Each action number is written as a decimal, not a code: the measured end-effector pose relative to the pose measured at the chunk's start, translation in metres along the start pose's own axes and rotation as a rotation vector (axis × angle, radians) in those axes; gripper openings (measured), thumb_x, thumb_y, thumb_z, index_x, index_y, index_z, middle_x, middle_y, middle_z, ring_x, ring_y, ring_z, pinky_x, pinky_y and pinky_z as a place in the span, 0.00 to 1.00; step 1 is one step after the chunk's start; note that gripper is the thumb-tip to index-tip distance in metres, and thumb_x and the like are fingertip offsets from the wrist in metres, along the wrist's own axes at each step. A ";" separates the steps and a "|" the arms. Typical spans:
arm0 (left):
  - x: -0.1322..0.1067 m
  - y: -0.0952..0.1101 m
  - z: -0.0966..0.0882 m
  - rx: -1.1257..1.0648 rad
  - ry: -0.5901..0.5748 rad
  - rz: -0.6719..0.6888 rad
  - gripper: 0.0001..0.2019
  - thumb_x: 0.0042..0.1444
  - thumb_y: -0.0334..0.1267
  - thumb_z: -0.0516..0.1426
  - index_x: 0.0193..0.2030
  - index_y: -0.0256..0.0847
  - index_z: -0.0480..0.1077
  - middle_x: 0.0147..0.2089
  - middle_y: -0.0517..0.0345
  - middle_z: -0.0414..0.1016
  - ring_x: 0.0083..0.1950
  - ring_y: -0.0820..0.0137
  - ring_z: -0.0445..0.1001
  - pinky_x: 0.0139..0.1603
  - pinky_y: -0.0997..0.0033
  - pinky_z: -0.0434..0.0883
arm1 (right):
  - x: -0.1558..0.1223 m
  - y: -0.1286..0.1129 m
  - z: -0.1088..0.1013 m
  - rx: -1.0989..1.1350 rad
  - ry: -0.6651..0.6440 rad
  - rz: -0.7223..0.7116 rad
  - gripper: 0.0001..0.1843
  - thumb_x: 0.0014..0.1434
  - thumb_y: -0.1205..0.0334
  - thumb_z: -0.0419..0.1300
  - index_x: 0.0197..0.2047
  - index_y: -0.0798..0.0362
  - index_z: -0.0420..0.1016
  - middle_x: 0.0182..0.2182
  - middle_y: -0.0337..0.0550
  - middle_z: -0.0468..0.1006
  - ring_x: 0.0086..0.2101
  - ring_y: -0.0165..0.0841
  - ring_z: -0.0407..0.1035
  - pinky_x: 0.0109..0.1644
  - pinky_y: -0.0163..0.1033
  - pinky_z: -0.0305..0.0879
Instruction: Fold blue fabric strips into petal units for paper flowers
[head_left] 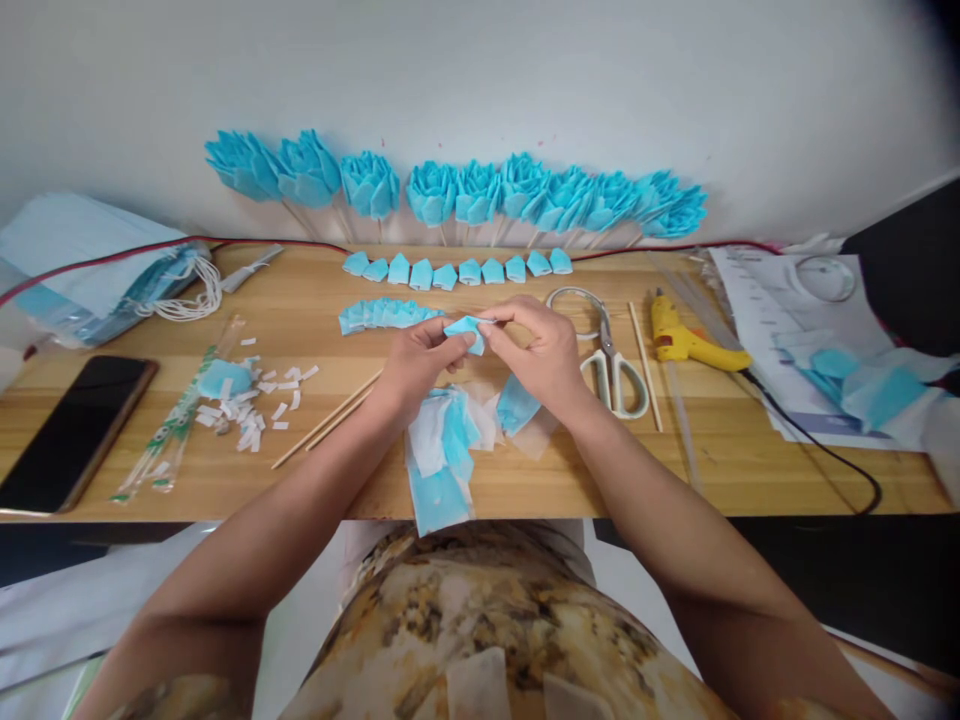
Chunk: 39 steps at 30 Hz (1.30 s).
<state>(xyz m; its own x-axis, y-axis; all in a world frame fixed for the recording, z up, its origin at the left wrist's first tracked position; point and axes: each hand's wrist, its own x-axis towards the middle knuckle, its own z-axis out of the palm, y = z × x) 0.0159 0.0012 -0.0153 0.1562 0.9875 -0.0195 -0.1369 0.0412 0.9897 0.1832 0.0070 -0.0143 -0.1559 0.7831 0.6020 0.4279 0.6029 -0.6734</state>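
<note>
The wooden tabletop is cluttered. Blue-white scraps overhang its near edge; a phone lies at far left. Fingers drawn together, the left hand and right hand pinch a folded blue piece over the middle, scissors and glue gun rightward. Beyond are petal rows, then flowers against the wall.

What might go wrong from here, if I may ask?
The blue scraps overhanging the front of the table could slip off if brushed. The black cord of the glue gun loops near the front edge, so a snag might drag the glue gun. The folded piece between the left hand and right hand could come unfolded if either grip slackens.
</note>
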 end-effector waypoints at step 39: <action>0.000 0.001 -0.003 -0.127 0.023 -0.048 0.09 0.50 0.41 0.65 0.27 0.39 0.74 0.24 0.61 0.71 0.26 0.76 0.67 0.30 0.74 0.65 | 0.001 0.008 -0.004 0.349 -0.122 0.395 0.15 0.66 0.55 0.56 0.51 0.47 0.81 0.41 0.41 0.84 0.43 0.35 0.76 0.50 0.45 0.73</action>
<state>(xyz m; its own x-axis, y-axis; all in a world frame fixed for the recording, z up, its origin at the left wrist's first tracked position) 0.0131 0.0017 -0.0149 0.1433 0.9871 -0.0709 -0.2528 0.1058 0.9617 0.1895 0.0118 -0.0172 -0.1541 0.9599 0.2344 0.1565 0.2579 -0.9534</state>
